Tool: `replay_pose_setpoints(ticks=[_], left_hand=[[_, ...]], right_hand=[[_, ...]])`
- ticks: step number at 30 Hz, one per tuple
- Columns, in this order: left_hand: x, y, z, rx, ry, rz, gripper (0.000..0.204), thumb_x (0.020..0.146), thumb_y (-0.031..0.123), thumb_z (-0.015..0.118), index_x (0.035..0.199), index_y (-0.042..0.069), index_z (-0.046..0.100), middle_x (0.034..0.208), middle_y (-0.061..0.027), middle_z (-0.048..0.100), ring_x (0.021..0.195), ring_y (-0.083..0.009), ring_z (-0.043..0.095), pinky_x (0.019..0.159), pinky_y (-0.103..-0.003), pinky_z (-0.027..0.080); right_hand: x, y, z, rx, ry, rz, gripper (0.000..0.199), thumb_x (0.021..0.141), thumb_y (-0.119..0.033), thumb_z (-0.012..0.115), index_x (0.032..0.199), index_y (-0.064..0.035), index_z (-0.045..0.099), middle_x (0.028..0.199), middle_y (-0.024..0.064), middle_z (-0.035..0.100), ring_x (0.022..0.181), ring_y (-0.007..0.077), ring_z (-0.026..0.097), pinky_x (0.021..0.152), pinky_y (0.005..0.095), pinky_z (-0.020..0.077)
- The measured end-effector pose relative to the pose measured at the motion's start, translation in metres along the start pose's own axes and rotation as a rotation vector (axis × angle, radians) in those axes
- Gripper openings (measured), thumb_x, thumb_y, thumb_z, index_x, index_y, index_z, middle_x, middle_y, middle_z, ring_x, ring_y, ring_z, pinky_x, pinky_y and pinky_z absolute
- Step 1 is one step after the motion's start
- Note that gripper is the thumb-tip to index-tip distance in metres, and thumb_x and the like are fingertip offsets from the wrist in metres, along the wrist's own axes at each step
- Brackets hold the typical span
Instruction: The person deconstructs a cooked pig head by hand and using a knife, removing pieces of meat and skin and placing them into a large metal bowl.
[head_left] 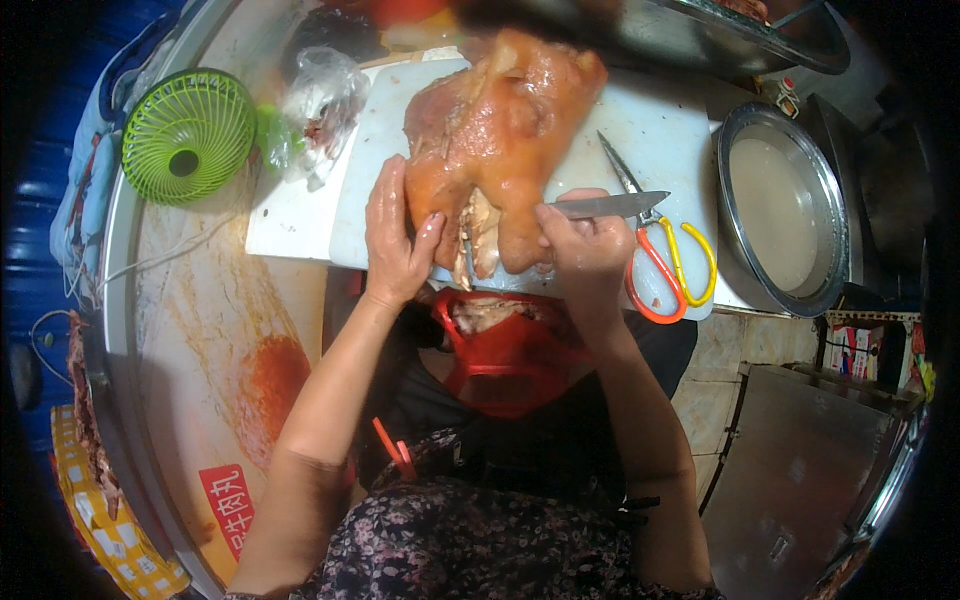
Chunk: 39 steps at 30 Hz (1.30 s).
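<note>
A large piece of glossy orange-brown meat with skin, perhaps a pig's head, lies on a white cutting board. Its near end is split, with pale bone or fat showing in the gap. My left hand grips the near left side, thumb on the skin. In my right hand, beside the near right end, is a knife whose blade points right. Its handle is mostly hidden by the fingers. Scissors with a red and a yellow handle loop lie right of that hand, partly behind the blade.
Below the board's near edge sits a red plastic container with pale scraps inside. A metal basin of cloudy liquid stands at the right. To the left are a green fan with a cable and a clear plastic bag. A metal tray is at the back.
</note>
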<state>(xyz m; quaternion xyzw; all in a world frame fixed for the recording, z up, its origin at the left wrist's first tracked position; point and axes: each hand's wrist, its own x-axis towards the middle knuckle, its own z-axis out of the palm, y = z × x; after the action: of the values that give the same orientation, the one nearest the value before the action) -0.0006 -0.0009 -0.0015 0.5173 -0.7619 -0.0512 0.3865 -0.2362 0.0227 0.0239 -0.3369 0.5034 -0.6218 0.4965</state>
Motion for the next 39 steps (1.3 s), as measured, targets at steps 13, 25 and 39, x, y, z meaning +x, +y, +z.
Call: replay_pose_setpoints(ticks=[13, 25, 39], left_hand=[[-0.001, 0.001, 0.0, 0.008, 0.005, 0.002, 0.07, 0.094, 0.021, 0.068, 0.153, -0.004, 0.039, 0.153, -0.0277, 0.044, 0.14, -0.0454, 0.044, 0.118, -0.048, 0.034], [-0.002, 0.001, -0.001, 0.029, 0.007, 0.003, 0.069, 0.094, 0.021, 0.068, 0.152, -0.004, 0.04, 0.152, -0.0278, 0.045, 0.139, -0.0455, 0.044, 0.117, -0.048, 0.034], [0.0, 0.003, 0.001, 0.051, 0.014, 0.016, 0.068, 0.094, 0.022, 0.068, 0.152, -0.004, 0.041, 0.152, -0.0275, 0.046, 0.138, -0.0457, 0.045, 0.116, -0.048, 0.035]], right_hand=[[0.001, 0.0, -0.012, 0.02, 0.116, -0.094, 0.015, 0.086, 0.0, 0.073, 0.095, 0.0044, 0.062, 0.078, 0.0079, 0.067, 0.063, 0.0104, 0.062, 0.054, 0.0244, 0.0487], [-0.002, -0.088, -0.063, 0.051, 0.141, -0.411, 0.018, 0.087, 0.0, 0.077, 0.104, -0.0006, 0.069, 0.086, 0.0081, 0.07, 0.06, 0.0082, 0.06, 0.05, 0.0191, 0.0426], [0.002, -0.021, -0.035, -0.419, -0.527, -0.053, 0.071, 0.079, -0.008, 0.065, 0.147, 0.0017, 0.048, 0.093, 0.0227, 0.07, 0.088, 0.034, 0.071, 0.079, 0.0388, 0.0549]])
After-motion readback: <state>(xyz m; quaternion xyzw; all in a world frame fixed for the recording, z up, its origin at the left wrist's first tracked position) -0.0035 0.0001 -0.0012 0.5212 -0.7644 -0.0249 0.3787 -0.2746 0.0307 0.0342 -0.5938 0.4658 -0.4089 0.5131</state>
